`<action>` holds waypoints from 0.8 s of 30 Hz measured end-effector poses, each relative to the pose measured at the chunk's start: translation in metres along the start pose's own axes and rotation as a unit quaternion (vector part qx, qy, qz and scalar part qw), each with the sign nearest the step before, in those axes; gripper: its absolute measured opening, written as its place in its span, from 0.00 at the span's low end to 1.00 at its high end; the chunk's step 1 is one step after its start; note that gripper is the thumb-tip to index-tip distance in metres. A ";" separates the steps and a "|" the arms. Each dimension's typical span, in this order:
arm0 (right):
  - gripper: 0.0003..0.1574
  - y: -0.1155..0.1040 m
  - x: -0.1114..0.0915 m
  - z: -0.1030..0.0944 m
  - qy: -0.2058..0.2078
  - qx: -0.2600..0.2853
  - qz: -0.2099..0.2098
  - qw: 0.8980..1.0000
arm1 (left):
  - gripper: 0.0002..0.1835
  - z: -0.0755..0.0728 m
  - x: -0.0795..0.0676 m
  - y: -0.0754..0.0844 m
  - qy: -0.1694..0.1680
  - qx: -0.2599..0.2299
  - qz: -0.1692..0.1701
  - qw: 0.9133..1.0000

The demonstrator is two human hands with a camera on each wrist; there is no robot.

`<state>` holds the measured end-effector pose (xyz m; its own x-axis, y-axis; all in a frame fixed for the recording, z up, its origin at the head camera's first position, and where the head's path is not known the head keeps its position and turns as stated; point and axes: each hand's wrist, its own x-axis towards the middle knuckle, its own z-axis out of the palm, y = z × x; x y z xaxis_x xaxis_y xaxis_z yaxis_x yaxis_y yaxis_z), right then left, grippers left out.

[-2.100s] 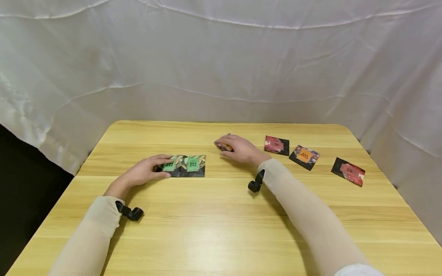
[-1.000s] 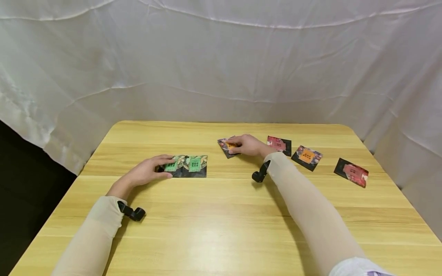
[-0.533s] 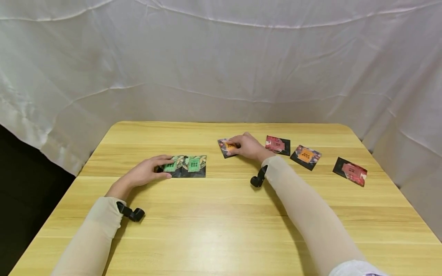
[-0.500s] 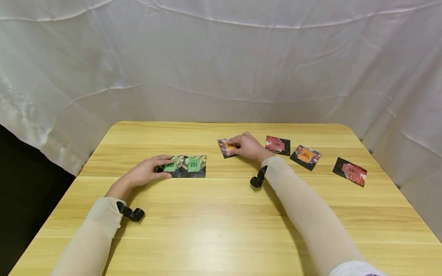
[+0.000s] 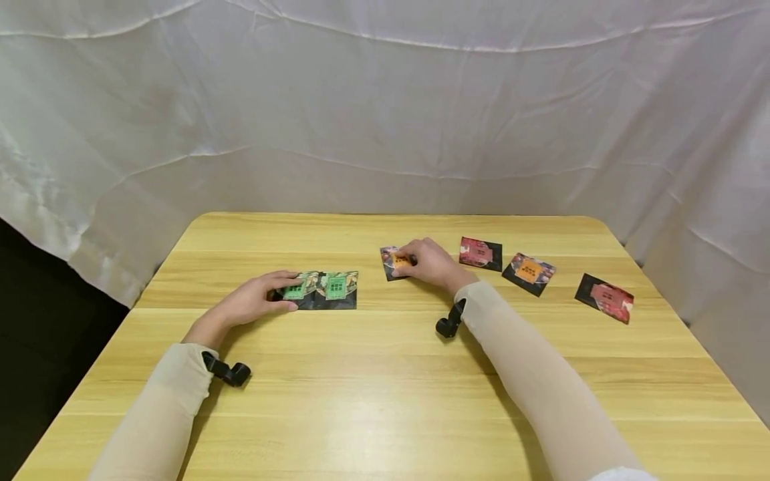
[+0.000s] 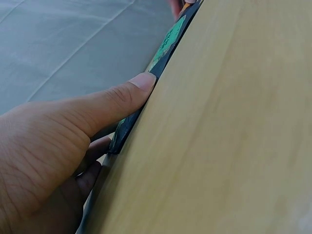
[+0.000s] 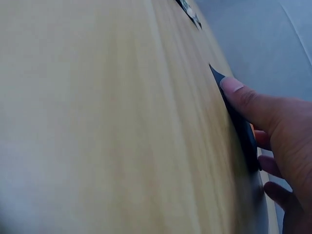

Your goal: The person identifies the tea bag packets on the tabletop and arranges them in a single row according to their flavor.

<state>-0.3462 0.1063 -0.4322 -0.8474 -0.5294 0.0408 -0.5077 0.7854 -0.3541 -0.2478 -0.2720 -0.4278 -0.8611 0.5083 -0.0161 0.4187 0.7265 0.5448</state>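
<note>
Two flat black sachets with green labels lie side by side on the table. My left hand [image 5: 255, 299] rests on the left green-labelled sachet [image 5: 295, 292], its thumb along the near edge and its fingers over the top. The right green-labelled sachet [image 5: 337, 289] is uncovered. Farther back and to the right, my right hand [image 5: 428, 264] pinches a sachet with an orange label [image 5: 388, 264] between thumb and fingers, covering its right side. In the right wrist view, the thumb presses on the dark near edge of this orange-labelled sachet [image 7: 239, 127], which lies low over the table.
To the right lie a red-labelled sachet [image 5: 481, 254], another orange-labelled sachet [image 5: 529, 273] and a second red-labelled sachet [image 5: 605, 298], each at a different angle. The wooden table [image 5: 361, 401] ends at a pale curtain [image 5: 385, 120] at the back.
My right hand has turned the orange-labelled sachet straighter and drawn it slightly nearer, with its fingers now more curled. My left hand has stayed on the green-labelled sachet.
</note>
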 end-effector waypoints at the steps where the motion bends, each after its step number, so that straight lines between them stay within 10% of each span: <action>1: 0.38 -0.002 -0.002 0.000 0.001 -0.002 -0.001 1.000 | 0.33 0.000 0.000 0.000 0.000 0.000 0.000 1.000; 24: 0.38 -0.031 -0.029 0.006 0.007 -0.019 0.041 0.999 | 0.33 0.002 0.001 -0.004 0.006 0.004 0.010 1.000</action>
<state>-0.3048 0.0953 -0.4278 -0.8881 -0.4588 0.0265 -0.4423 0.8377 -0.3204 -0.2493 -0.2736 -0.4312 -0.8560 0.5170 0.0056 0.4382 0.7196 0.5387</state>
